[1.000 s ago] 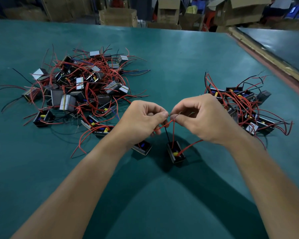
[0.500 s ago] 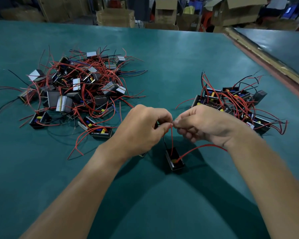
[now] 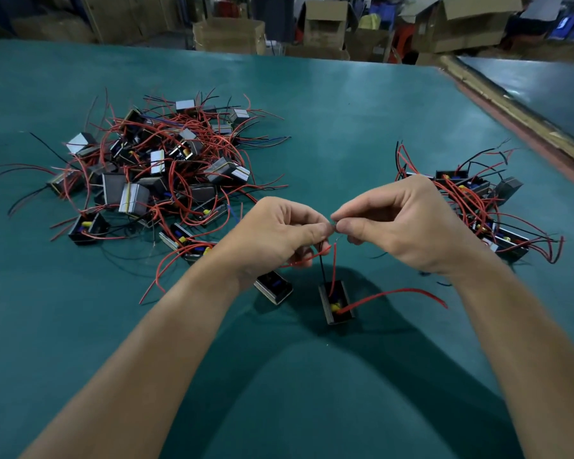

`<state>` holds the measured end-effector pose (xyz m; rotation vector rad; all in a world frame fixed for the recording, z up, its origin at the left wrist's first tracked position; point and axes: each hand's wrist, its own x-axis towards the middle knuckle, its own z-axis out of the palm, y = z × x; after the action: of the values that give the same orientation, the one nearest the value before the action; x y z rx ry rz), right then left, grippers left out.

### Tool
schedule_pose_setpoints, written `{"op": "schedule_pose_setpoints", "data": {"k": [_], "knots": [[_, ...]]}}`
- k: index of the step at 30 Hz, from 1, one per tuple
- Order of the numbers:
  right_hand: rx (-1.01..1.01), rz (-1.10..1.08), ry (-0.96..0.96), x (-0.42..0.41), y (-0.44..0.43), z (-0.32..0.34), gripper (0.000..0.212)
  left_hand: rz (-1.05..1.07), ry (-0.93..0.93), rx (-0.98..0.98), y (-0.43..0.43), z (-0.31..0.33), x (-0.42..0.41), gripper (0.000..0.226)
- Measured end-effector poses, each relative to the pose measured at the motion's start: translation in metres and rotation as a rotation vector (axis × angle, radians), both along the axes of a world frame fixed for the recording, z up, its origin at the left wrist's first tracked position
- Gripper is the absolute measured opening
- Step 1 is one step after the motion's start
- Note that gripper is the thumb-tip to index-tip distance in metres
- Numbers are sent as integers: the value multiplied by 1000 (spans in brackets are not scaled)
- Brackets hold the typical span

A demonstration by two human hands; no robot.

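Head view. Item: black module (image 3: 337, 303), open side up, on the green tabletop (image 3: 312, 111), near centre, just below both hands. Its red wire (image 3: 334, 263) and black wire (image 3: 322, 266) rise to the wire ends (image 3: 334, 226). These are pinched between curled fingers (image 3: 312, 230) of the left hand (image 3: 272, 233) and the right hand (image 3: 408, 223), and are mostly hidden by the fingertips. A loose red lead (image 3: 395, 293) trails right.

Second module (image 3: 274, 286): just left, partly covered by the left wrist.

Large pile (image 3: 153, 173): far left, tangled.

Small pile (image 3: 478, 207): right, partly behind the right hand.

Cardboard boxes (image 3: 229, 34): far edge, cut off.

Markings on the modules are too small to read.
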<state>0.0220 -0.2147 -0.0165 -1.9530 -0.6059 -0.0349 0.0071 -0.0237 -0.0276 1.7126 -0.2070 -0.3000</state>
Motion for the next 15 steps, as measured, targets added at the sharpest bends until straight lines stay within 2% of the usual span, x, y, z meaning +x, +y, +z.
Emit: {"op": "schedule_pose_setpoints", "data": {"k": [5,9,11,15], "knots": [[-14,27,34,-1,0,2,18,-67,13,26,0,-2,0,16],[-87,-8,106,0,0,0,16,-34,-88,87,-3,-5,-1,17],[-72,-33,209,0,2,-1,20,-24,-180,146,-5,-6,-2,18],[59,-78,550,2,6,1,26,-31,-320,175,-7,-6,-4,19]]}}
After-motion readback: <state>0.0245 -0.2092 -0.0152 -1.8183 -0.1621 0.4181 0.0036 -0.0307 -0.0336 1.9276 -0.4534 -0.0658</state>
